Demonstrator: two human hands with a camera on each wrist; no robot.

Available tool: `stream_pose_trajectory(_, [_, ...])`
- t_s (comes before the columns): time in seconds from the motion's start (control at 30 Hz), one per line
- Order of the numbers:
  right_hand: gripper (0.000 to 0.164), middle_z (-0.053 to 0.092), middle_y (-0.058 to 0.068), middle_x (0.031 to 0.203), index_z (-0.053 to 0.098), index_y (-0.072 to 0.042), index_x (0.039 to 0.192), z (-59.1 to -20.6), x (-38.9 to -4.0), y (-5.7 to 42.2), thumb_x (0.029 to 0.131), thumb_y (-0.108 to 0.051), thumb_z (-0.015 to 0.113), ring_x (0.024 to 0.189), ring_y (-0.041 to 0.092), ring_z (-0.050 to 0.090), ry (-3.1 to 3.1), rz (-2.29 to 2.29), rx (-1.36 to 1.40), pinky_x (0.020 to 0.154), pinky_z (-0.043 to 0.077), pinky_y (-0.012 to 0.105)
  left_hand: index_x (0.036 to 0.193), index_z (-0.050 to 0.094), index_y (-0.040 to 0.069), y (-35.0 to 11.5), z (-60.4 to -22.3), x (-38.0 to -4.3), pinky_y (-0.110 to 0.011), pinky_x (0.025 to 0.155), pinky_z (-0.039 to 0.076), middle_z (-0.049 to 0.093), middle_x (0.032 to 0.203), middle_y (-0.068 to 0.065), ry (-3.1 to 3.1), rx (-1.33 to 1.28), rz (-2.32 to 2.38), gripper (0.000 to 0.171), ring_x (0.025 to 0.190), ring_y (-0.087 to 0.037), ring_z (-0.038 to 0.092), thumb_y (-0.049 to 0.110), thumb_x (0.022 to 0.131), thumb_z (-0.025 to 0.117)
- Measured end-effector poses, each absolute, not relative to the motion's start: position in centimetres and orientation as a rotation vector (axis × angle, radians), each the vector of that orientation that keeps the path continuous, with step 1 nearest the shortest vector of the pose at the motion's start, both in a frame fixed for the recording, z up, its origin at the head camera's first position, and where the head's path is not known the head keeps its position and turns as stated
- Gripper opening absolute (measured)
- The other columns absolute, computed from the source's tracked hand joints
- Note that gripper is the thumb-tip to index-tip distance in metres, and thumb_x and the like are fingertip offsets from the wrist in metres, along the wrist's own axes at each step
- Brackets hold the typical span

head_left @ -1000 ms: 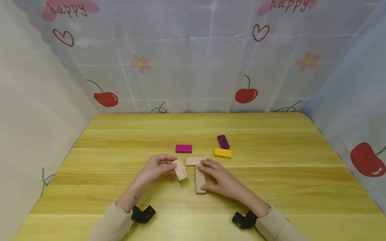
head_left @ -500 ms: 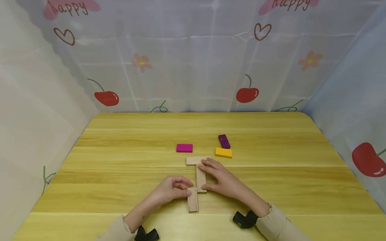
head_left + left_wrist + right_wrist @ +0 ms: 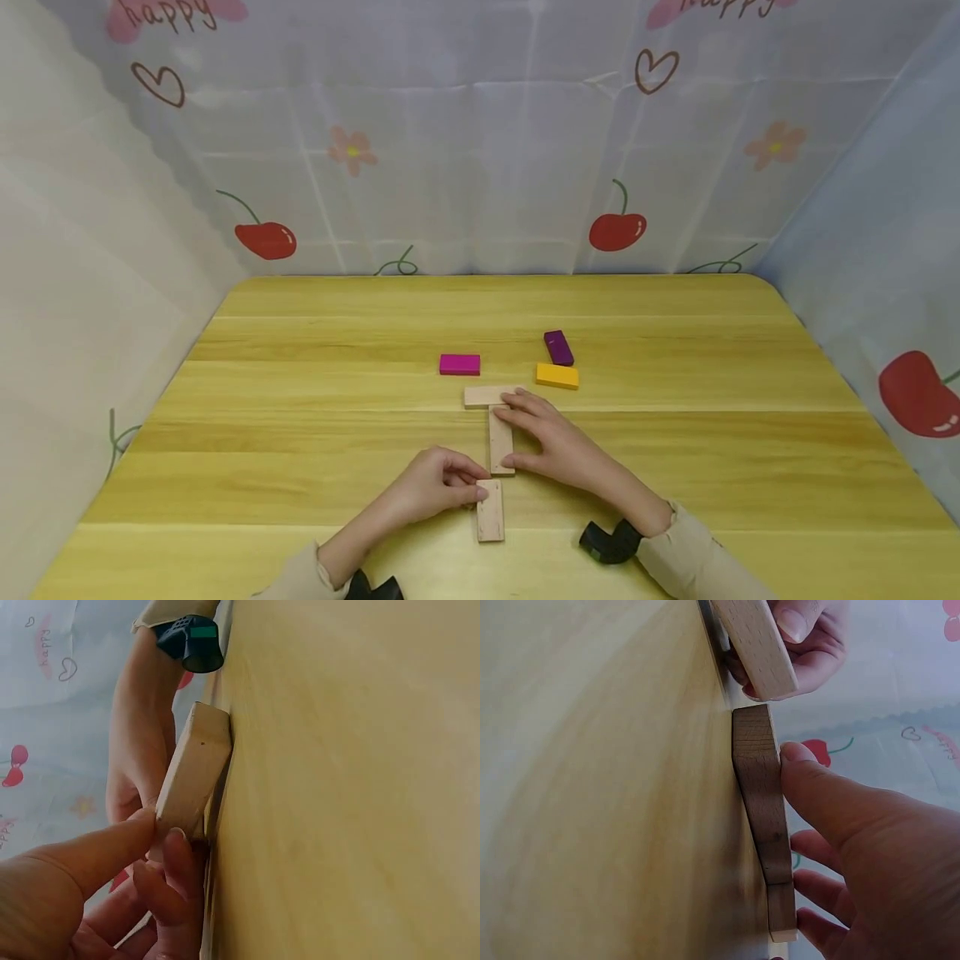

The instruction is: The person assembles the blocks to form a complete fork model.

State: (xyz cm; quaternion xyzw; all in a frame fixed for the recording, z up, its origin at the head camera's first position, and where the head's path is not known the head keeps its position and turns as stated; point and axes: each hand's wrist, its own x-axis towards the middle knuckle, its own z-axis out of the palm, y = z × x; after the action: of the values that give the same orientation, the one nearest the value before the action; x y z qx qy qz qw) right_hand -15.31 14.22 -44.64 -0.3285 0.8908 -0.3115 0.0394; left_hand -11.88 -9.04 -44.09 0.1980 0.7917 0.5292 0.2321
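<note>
My left hand (image 3: 438, 486) pinches a plain wooden block (image 3: 491, 518) between thumb and fingers at its far left corner. In the left wrist view that block (image 3: 193, 761) is tilted, close over the table. Just beyond it a second plain block (image 3: 500, 446) lies lengthwise, a narrow gap between the two. Its far end meets a third plain block (image 3: 483, 398) lying crosswise, forming a T. My right hand (image 3: 558, 442) rests on these two, thumb on the lengthwise block and fingertips reaching the crosswise one. In the right wrist view, its thumb (image 3: 825, 784) lies along the block's upper face.
Behind the plain blocks lie a magenta block (image 3: 460, 365), a yellow block (image 3: 557, 377) and a purple block (image 3: 558, 347) on the wooden table (image 3: 300, 375). A patterned curtain (image 3: 465, 167) stands behind the table's far edge.
My left hand has carried its block towards me and slightly right, from beside the T to beyond its near end. The right hand stays on the other two blocks.
</note>
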Motion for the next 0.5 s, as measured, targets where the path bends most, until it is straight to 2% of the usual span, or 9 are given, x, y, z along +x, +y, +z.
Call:
stream_pose_trajectory(0.3, [0.064,0.033,0.009,0.147,0.048,-0.010,0.138,-44.66,-15.40,14.25,0.084,-0.038,0.068,0.138,0.029,0.018,2.733,-0.961,-1.012,0.106,0.022,0.050,0.097,0.072,0.003,-8.76,-44.11,-12.02,-0.023,0.062,0.051,0.067,0.082,0.003,2.239,0.572,1.418,0.017,0.069,-0.009,0.063,0.013,0.083,0.072])
stream_pose_trajectory(0.5, [0.064,0.034,0.008,0.147,0.048,-0.011,0.138,-44.70,-15.31,14.22,0.084,-0.037,0.069,0.137,0.028,0.018,2.732,-0.957,-1.006,0.106,0.023,0.050,0.094,0.072,0.003,-8.76,-44.05,-11.85,-0.022,0.063,0.051,0.065,0.080,0.004,2.246,0.581,1.439,0.014,0.069,-0.008,0.062,0.010,0.082,0.073])
